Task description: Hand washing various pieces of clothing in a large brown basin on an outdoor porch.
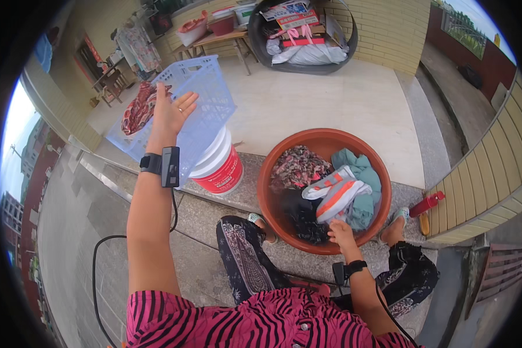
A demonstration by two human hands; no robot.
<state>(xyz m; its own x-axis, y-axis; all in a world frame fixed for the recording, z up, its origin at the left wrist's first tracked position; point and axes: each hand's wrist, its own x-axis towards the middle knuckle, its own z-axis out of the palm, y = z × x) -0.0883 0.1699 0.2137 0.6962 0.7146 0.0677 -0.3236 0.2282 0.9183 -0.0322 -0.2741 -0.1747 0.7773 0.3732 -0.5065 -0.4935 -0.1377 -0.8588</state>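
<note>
My left hand (176, 115) reaches over a light blue plastic basket (211, 93), palm showing and fingers apart. Beside and partly behind its fingers lies a crumpled red patterned cloth (139, 111) in the basket. The basket rests on a white plastic bucket (213, 163) with a red label. Between my feet stands a round reddish-brown basin (269, 150). Inside it are a grey-and-orange striped cloth item (337, 193), a teal garment (363, 178), a floral garment (298, 165) and dark fabric (302, 215). At the basin's near rim, my right hand (342, 235) meets the striped item's lower end; its grip is unclear.
A red bottle (426, 204) and a wooden-looking brush (424, 224) stand by the tiled pillar (474, 191) on the right. Farther back are a large dark tub (352, 41) with boxes and bags and a wooden bench (239, 37) bearing basins. A black cable (95, 269) loops beside my left arm.
</note>
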